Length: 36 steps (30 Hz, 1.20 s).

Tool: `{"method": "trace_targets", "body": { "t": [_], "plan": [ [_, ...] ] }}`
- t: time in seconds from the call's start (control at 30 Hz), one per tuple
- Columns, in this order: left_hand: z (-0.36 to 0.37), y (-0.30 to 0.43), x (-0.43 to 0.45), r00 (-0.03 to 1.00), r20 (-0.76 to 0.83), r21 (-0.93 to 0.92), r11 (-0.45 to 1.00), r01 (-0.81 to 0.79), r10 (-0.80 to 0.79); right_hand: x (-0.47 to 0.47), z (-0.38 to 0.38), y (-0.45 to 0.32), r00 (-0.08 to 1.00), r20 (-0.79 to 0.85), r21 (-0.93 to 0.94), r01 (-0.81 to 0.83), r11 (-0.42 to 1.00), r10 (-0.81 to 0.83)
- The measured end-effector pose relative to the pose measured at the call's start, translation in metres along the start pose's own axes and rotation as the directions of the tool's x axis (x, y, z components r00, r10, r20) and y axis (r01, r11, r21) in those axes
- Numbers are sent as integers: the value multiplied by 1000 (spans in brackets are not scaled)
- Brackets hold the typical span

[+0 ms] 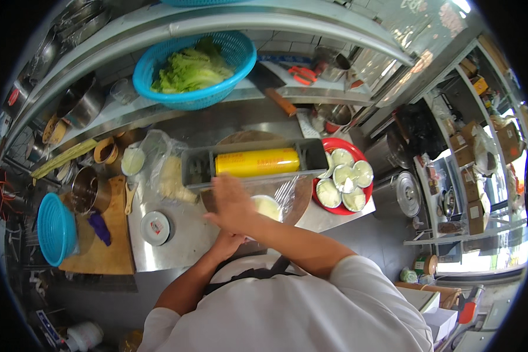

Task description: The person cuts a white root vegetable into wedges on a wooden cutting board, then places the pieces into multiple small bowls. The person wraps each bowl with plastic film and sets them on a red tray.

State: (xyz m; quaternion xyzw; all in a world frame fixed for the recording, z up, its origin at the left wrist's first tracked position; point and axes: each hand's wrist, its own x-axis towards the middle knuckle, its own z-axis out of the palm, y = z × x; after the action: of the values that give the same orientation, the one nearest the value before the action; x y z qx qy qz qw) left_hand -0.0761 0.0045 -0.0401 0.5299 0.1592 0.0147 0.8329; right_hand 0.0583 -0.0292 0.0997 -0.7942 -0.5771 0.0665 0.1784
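A yellow roll of cling film (257,162) sits in a grey dispenser (312,155) on a round wooden chopping block (302,203). Clear film (292,193) stretches from it over a bowl of pale food (267,207), partly covered by my right forearm. My right hand (233,202) is extended flat, slightly blurred, over the film at the dispenser's near edge, holding nothing visible. Under that forearm, my left hand (229,243) grips the bowl's near side, its fingers mostly hidden. To the right, a red plate (334,144) carries several small bowls (343,178) with similar pale food.
Left of the dispenser lie a plastic bag of pale food (171,176), a small white dish (155,228) and a wooden board (116,246). A blue basket of lettuce (193,70) and a cleaver (270,86) rest on the shelf above. Lidded pots (398,193) stand at right.
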Motion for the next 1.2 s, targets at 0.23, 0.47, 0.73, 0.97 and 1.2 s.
{"method": "trace_targets", "body": {
  "t": [0.23,0.47,0.73,0.97,1.2],
  "plan": [
    [12,32,-10,1000,-12,-117,993,-3,2,-123,-128,147,776,-418,41,-502,864,471],
    [33,88,-12,996,42,-197,978,-65,74,-108,-50,70,837,275,915,-78,-395,473],
    [19,153,-8,971,195,133,985,113,-138,-104,-94,97,971,155,986,-140,-92,180],
    [76,177,-23,965,183,122,978,166,-187,-137,-133,98,882,443,888,-456,59,160],
    [127,172,-11,966,139,82,975,207,-217,-164,-158,121,979,106,818,-184,545,172]
  ]
}}
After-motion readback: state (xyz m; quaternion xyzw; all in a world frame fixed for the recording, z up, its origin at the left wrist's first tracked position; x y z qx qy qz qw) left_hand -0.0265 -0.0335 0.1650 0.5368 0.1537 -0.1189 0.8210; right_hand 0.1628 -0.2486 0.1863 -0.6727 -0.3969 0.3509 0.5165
